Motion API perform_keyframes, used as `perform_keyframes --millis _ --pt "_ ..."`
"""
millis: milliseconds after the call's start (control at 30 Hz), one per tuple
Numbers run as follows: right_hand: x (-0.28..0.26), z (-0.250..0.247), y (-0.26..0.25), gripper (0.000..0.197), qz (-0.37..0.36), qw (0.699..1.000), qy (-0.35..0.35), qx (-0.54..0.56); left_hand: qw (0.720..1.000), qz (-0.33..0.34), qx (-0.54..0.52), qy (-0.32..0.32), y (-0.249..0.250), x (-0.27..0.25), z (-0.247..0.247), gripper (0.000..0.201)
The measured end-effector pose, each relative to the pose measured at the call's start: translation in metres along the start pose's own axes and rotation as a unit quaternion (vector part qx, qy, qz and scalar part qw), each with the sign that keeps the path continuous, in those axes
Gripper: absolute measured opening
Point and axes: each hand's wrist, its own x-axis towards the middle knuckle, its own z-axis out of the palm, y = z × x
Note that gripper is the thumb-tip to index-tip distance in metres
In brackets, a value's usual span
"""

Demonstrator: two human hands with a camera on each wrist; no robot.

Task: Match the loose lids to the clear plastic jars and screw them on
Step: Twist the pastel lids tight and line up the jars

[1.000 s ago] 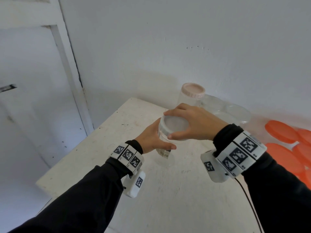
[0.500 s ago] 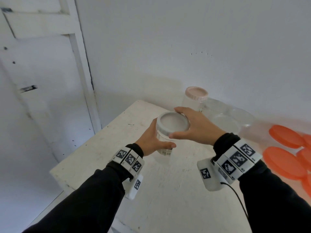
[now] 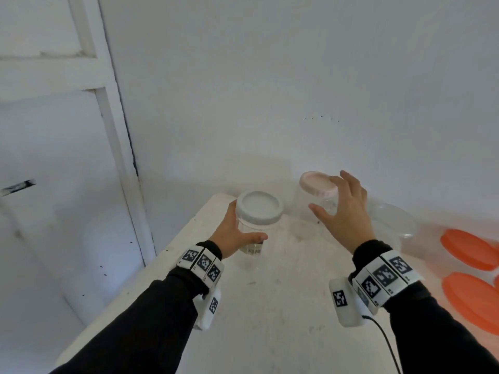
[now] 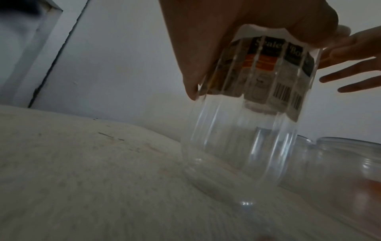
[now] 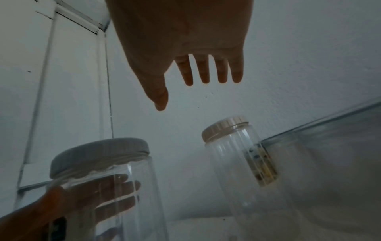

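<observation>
Your right hand has lifted off the grey lid it was turning a second ago and now hangs open in the air, fingers straight and spread, holding nothing. At the left, your left hand grips the ribbed clear jar, thumb and fingers curled round its wall at the paper label; the jar stands tilted, its base on the rough white table, the ridged grey lid on its mouth. Just right and farther back stands a second ribbed clear jar capped with a pale pink lid. Farther right lie open clear tubs, then flat round orange lids.
</observation>
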Motion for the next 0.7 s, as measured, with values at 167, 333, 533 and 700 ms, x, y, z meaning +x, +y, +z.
perform_keyframes --millis 167,333,533,700 --pt "0.019 0.026 0.000 0.075 0.052 0.998 -0.014 -0.027 1.000 -0.005 -0.015 -0.005 -0.010 0.034 -0.025 0.086" --pt "0.031 0.050 -0.005 0.067 0.094 0.994 -0.042 -0.048 0.999 -0.001 -0.033 -0.022 -0.022 0.065 -0.046 0.085" --pt "0.038 0.066 -0.013 0.039 0.152 0.987 0.031 -0.041 0.998 0.002 -0.046 -0.045 -0.033 0.096 -0.063 0.083" --pt "0.045 0.073 -0.013 0.039 0.186 0.981 0.057 -0.027 0.997 0.008 -0.050 -0.061 -0.038 0.115 -0.073 0.083"
